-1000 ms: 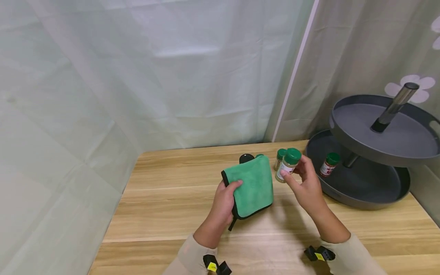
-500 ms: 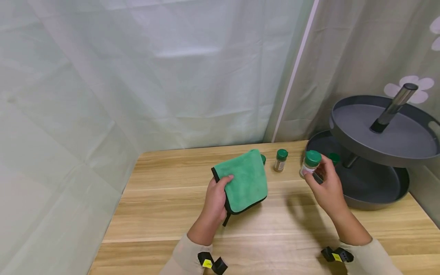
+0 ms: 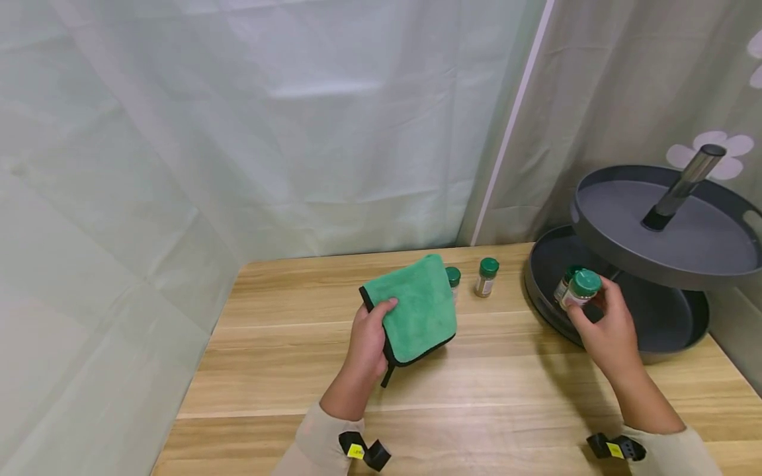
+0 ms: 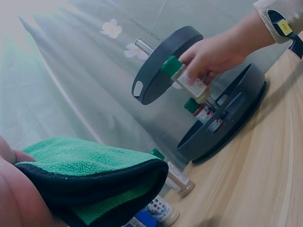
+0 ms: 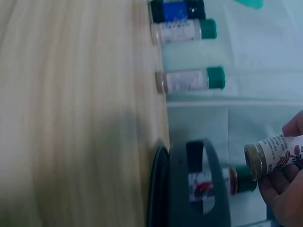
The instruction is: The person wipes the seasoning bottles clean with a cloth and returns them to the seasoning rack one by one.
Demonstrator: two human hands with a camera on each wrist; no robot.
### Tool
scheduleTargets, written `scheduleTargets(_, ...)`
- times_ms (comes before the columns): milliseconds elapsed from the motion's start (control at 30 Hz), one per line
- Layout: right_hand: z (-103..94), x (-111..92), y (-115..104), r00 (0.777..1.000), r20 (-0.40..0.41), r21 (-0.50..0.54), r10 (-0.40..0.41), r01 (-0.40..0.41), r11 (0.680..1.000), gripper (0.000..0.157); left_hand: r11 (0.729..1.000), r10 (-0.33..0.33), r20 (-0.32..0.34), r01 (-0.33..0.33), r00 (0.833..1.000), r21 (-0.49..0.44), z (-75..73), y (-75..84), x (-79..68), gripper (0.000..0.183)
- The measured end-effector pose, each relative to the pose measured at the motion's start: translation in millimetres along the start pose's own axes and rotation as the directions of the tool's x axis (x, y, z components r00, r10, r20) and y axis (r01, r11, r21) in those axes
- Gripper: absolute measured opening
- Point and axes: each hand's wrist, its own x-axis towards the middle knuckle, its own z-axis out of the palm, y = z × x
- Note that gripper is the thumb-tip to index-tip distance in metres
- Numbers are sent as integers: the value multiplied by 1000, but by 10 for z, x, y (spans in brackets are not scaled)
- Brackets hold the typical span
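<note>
My left hand (image 3: 367, 336) grips a folded green cloth (image 3: 419, 311) with black edging, held over the wooden table with the thumb on top. At the right, my right hand (image 3: 612, 330) holds a green-capped spice jar (image 4: 189, 82) between thumb and fingers. The jar is tilted, above the lower tier (image 3: 651, 334) of a dark grey two-tier round tray. Inside that tier stands another green-capped jar with a red label (image 4: 202, 113), right behind the held one in the head view and partly hidden by it.
The upper tier (image 3: 619, 231) with its metal post (image 3: 684, 185) overhangs the lower one. Toward the table's back stand two green-capped jars, one in the open (image 3: 486, 277) and one (image 3: 454, 276) partly behind the cloth. A dark bottle with a blue label (image 5: 176, 10) stands beside them. Curtains hang behind.
My right hand has carried the spice jar rightward from beside the table jars to above the lower tier. My left hand has shifted slightly left with the cloth, uncovering more of one jar.
</note>
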Motion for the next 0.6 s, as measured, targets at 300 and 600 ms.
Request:
scheduleTargets(300, -148, 21, 227, 984, 65, -101, 164, -157, 982, 60, 1000, 2, -15, -2, 1000, 7, -8, 0, 6, 39)
scheduleTargets(600, -213, 26, 348, 967, 149, -185, 206, -178, 967, 61, 1000, 14, -2, -14, 1000, -8, -10, -5, 12, 39)
